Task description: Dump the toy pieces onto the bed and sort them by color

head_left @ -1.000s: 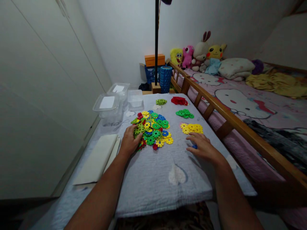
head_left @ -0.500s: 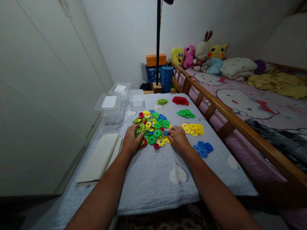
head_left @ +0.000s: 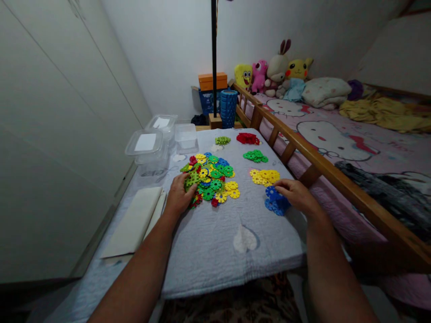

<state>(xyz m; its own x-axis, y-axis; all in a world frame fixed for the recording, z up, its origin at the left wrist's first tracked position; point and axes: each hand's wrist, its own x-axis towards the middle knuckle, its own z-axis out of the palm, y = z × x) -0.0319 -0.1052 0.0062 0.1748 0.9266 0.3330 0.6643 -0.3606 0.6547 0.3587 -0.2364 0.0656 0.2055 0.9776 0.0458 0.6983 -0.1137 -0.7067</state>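
Note:
A mixed heap of flat plastic snowflake discs (head_left: 212,179) in green, yellow, blue and red lies on a grey quilted pad (head_left: 215,242). My left hand (head_left: 179,194) rests on the heap's left edge, fingers curled over some green and red discs. My right hand (head_left: 296,195) lies on the small pile of blue discs (head_left: 274,200), fingers bent down onto it. Further back sit sorted piles: yellow (head_left: 264,176), dark green (head_left: 255,155), red (head_left: 247,138) and light green (head_left: 222,140).
Clear plastic lidded boxes (head_left: 148,150) stand at the pad's back left, a folded white cloth (head_left: 134,224) at the left. A wooden bed rail (head_left: 323,168) runs along the right, with plush toys (head_left: 269,74) behind. A black pole (head_left: 213,63) rises at the back.
My right hand went from the blue pile to the mixed heap, then back right onto the blue pile. My left hand stayed on the heap. The camera shifted slightly.

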